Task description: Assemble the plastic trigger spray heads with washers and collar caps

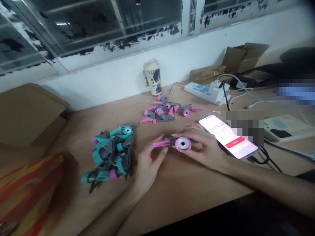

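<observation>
A grey spray trigger head with a pink cap and pink lever (181, 143) is held just above the wooden table (187, 190). My right hand (204, 147) is closed round its grey body from the right. My left hand (149, 160) pinches the tip of the pink lever from the left. A pile of grey and teal trigger heads (112, 150) lies to the left of my left hand. Farther back lies a smaller pile of grey and pink trigger heads (167, 109).
A lit phone (227, 135) showing a timer lies right of my right hand, with cables beside it. A paper coffee cup (152, 77), a white power strip (209, 91) and cardboard boxes (242, 55) stand along the wall. Another cardboard box (27, 111) and a red-orange bag (27, 186) are at left.
</observation>
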### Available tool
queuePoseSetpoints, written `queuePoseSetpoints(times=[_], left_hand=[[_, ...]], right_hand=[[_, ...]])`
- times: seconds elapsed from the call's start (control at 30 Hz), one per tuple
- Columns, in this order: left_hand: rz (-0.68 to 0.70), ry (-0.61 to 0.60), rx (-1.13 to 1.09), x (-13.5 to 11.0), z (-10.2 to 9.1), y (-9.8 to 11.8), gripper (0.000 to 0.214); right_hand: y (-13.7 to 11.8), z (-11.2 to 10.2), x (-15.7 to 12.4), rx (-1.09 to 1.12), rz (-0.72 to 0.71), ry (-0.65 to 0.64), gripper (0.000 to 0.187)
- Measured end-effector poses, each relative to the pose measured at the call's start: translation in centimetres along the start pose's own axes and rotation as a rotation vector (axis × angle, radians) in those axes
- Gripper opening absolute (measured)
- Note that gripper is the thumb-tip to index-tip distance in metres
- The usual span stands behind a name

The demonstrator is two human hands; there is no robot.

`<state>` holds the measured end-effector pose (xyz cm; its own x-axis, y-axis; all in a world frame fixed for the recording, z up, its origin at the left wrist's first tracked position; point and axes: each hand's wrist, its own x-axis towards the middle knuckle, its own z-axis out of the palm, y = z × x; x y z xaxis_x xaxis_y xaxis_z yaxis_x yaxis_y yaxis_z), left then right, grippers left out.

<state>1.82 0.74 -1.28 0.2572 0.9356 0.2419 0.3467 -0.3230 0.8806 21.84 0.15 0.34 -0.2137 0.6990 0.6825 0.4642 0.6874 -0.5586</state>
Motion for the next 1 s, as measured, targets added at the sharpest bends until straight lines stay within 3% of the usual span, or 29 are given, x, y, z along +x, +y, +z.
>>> queuePoseSetpoints(times=[0.13,0.2,0.3,0.4,1.0], left_hand=[[0.057,0.235,0.073,-0.1,-0.5,0.3,0.027],[0.152,0.264,0.184,-0.3,-0.8,1.0,0.018],[0.318,0.170,0.410,-0.7,-1.1,2.2,0.018],[0.397,0.113,0.489,-1.0,-0.8,2.8,0.019],[0.344,-0.105,0.289,-0.5,-0.7,2.7,0.028]], right_hand=[[0.8,0.1,-0.2,-0.171,-0.002,-0.026,0.021],[0.9,0.4,-0.3,-0.216,0.007,-0.069,0.020],[0.7,1.1,-0.5,-0.235,0.023,-0.096,0.019],[0.7,1.6,-0.8,-0.234,0.015,-0.112,0.019],[0.5,1.7,-1.3,-0.299,-0.102,-0.116,0.013]])
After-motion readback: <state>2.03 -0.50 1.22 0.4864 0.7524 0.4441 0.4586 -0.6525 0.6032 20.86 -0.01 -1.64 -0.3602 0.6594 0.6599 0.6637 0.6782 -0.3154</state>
